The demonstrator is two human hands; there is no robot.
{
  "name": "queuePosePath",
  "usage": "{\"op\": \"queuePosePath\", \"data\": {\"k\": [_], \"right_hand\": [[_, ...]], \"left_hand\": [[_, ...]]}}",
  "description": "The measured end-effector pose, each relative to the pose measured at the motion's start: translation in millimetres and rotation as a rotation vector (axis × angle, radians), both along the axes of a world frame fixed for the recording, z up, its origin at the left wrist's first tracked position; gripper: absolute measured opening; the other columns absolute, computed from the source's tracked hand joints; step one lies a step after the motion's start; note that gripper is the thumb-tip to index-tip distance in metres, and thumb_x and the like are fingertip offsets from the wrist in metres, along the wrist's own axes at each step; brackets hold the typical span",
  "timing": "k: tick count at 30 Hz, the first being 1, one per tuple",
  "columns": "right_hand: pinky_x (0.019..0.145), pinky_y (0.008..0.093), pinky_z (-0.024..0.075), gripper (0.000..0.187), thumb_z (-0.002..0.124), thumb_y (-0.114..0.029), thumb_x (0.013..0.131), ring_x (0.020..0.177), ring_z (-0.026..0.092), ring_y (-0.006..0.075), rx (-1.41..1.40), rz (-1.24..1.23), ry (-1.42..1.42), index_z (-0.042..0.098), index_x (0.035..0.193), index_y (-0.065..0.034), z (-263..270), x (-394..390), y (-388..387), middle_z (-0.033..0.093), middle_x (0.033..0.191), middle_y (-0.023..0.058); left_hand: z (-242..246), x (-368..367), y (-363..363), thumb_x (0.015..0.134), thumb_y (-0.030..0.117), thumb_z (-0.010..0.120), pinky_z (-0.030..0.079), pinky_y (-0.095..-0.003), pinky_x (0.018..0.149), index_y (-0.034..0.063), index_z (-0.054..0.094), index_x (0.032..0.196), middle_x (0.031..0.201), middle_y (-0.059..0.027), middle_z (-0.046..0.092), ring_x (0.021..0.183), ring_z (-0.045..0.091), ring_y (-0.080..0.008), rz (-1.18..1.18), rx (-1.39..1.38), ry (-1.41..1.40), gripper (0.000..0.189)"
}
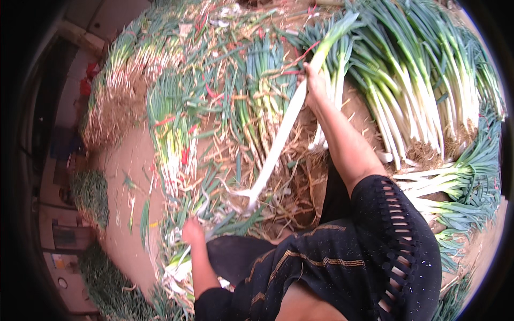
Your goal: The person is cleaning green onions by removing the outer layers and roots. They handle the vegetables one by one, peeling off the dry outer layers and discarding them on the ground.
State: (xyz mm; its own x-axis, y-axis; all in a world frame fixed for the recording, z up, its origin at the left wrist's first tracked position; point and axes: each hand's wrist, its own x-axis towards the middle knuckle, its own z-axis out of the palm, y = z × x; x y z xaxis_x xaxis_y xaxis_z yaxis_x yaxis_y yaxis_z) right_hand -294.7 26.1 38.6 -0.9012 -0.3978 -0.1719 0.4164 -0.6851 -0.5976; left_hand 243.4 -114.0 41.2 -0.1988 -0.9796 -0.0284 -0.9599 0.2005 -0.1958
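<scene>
A long leek (280,140) with a thick white stalk slants across the middle, its root end low and its green leaves at the upper right. My right hand (314,86) is closed around it where white turns to green. Low on the left is my left hand (192,230), near the root end but apart from it. A thin pale strip of peel (204,202) rises from its fingers and seems held by them. Peeled leaves and scraps (176,273) lie just below that hand.
Bundled leeks (413,96) lie at the right, more (449,188) beside my right elbow. Smaller tied bunches (174,132) and dry leaf litter (299,200) cover the ground ahead. Piles of greens (90,196) line the left, beside bare floor (128,156).
</scene>
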Motion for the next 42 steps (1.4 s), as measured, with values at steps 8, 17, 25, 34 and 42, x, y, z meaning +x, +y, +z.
{"op": "queuePosePath", "data": {"k": [8, 17, 25, 34, 42], "right_hand": [[0.045, 0.0242, 0.0361, 0.034, 0.054, -0.008, 0.080, 0.049, 0.038, 0.0092, -0.490, 0.224, -0.034, 0.046, 0.112, -0.0109, 29, 10, 61, 0.041, 0.064, -0.0020], [0.044, 0.0211, 0.0338, 0.028, 0.048, -0.001, 0.077, 0.046, 0.037, 0.0069, -0.503, 0.077, 0.235, 0.050, 0.105, -0.0041, 127, -28, 209, 0.042, 0.064, -0.0005], [0.051, 0.0233, 0.0384, 0.010, 0.057, -0.008, 0.084, 0.054, 0.041, 0.0109, -0.179, -0.287, 0.562, 0.049, 0.090, -0.0053, 141, -125, 540, 0.043, 0.064, 0.0001], [0.067, 0.0375, 0.0507, 0.037, 0.073, -0.025, 0.074, 0.081, 0.059, 0.0259, 1.174, -0.709, -0.472, 0.059, 0.096, 0.0013, -132, -106, 720, 0.060, 0.090, 0.0117], [0.094, 0.0415, 0.0415, 0.100, 0.071, -0.046, 0.072, 0.118, 0.045, 0.0312, 1.154, 0.237, -0.004, 0.016, 0.142, -0.0008, -99, -100, 314, 0.043, 0.129, 0.0257]], "left_hand": [[51, -142, 155, 0.084, 0.014, 0.060, 0.042, -0.0315, 0.087, 0.0020, 0.051, 0.122, 0.111, -0.0041, 0.058, 0.099, 0.053, -0.0153, -0.381, 1.165, 1.148, 0.041], [65, -176, 222, 0.081, 0.011, 0.056, 0.041, -0.0408, 0.055, 0.0022, 0.051, 0.076, 0.069, -0.0148, 0.052, 0.064, 0.053, -0.0315, -1.260, 0.002, 0.830, 0.012], [-8, -125, 136, 0.077, 0.020, 0.066, 0.043, -0.0420, 0.084, 0.0066, 0.056, 0.112, 0.108, -0.0148, 0.055, 0.101, 0.053, -0.0274, -0.839, 0.171, 0.004, 0.040], [-79, -281, 73, 0.083, 0.039, 0.059, 0.037, -0.0398, 0.101, 0.0029, 0.042, 0.131, 0.130, -0.0166, 0.048, 0.122, 0.044, -0.0290, -0.570, 0.957, 0.367, 0.063], [-172, -442, 71, 0.090, 0.051, 0.041, 0.021, -0.0451, 0.110, 0.0030, 0.030, 0.137, 0.138, -0.0183, 0.038, 0.131, 0.032, -0.0313, -0.087, 1.473, 0.783, 0.068]]}}
